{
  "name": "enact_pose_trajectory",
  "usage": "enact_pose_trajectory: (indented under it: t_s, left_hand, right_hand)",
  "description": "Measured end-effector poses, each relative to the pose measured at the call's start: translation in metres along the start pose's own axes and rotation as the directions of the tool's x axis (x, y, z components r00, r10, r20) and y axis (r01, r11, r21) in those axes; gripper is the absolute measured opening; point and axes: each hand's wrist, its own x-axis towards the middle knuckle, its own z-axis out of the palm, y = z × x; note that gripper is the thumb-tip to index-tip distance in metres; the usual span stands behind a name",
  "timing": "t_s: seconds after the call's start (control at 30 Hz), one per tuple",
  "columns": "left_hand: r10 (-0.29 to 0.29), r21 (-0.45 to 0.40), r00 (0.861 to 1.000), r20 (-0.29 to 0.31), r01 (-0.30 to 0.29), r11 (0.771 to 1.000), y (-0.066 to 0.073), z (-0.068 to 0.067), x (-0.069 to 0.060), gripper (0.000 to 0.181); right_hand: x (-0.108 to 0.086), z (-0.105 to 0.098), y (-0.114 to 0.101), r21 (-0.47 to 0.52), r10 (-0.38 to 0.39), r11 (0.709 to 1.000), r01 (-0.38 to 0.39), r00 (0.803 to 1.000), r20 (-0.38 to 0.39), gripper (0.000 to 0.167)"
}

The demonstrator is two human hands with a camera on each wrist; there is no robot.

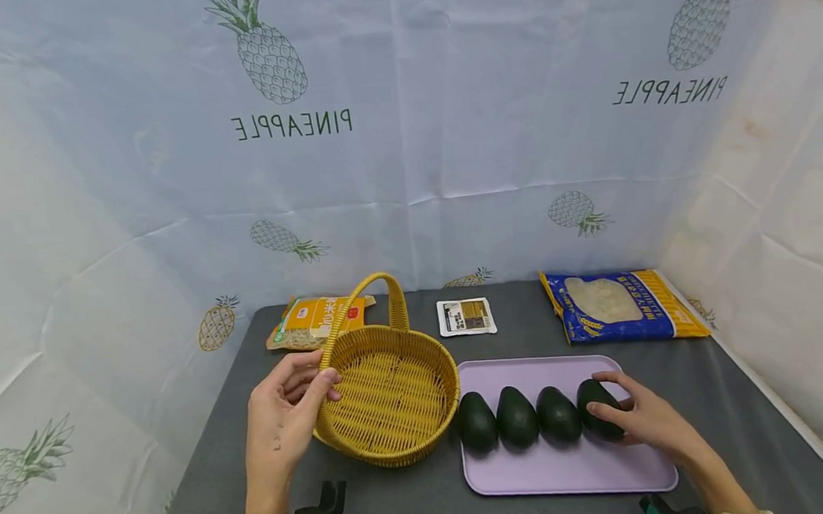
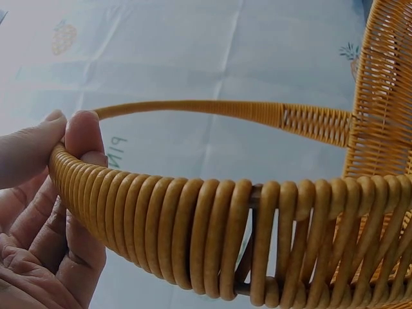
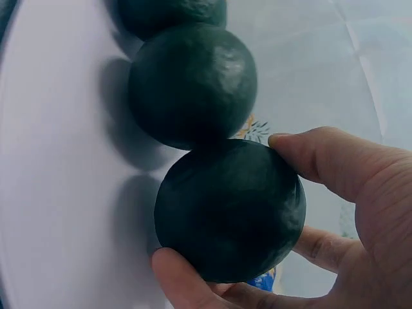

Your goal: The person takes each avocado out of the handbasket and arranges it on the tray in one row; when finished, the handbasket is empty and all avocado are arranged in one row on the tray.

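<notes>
A yellow wicker basket (image 1: pixel 392 396) stands on the dark table, nothing inside it. My left hand (image 1: pixel 286 410) grips the left side of its arched handle (image 2: pixel 148 225), fingers and thumb curled round the wrapped cane. To the right, a lilac tray (image 1: pixel 538 469) bears several dark green avocados in a row. The rightmost avocado (image 3: pixel 230 211) is held between the thumb and fingers of my right hand (image 1: pixel 648 419). Beside it in the row, another avocado (image 1: pixel 559 416) lies close by; in the right wrist view the two seem to touch.
Behind the basket lies an orange food bag (image 1: pixel 305 322). A small white packet (image 1: pixel 466 317) is at the back middle, and a blue and yellow bag (image 1: pixel 620 307) at the back right. A pineapple-print cloth (image 1: pixel 447 145) hangs round the table (image 1: pixel 398 501).
</notes>
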Motion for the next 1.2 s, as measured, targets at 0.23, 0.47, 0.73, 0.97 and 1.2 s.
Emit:
enact_pose_trajectory:
  t_s: [0.23,0.47,0.73,0.97,1.2]
  left_hand:
    - [0.009,0.0,1.0,-0.005,-0.009,1.0,0.0,-0.0003,0.0,0.025]
    - [-0.016,0.005,1.0,-0.014,0.016,1.0,-0.0002,-0.0002,-0.001,0.025]
    - [-0.037,0.021,0.999,-0.017,0.037,0.999,-0.002,-0.0007,-0.0008,0.026]
    - [-0.036,0.015,0.999,-0.017,0.037,0.999,-0.002,-0.0001,0.0002,0.026]
    - [-0.032,0.02,0.999,-0.016,0.032,0.999,-0.0017,0.0005,0.0005,0.027]
  right_hand:
    - [0.0005,0.0056,0.0005,-0.106,0.001,0.994,-0.005,1.0,-0.028,0.074]
    - [0.0004,0.0047,0.002,-0.234,-0.03,0.972,0.021,0.999,-0.038,0.072]
    - [0.002,0.0011,-0.0002,-0.341,-0.049,0.939,0.034,0.998,-0.037,0.074]
    - [-0.001,-0.001,-0.0024,-0.356,-0.046,0.934,0.027,0.998,-0.043,0.076]
    - [-0.0015,-0.0012,-0.0017,-0.344,-0.046,0.939,0.028,0.998,-0.043,0.075]
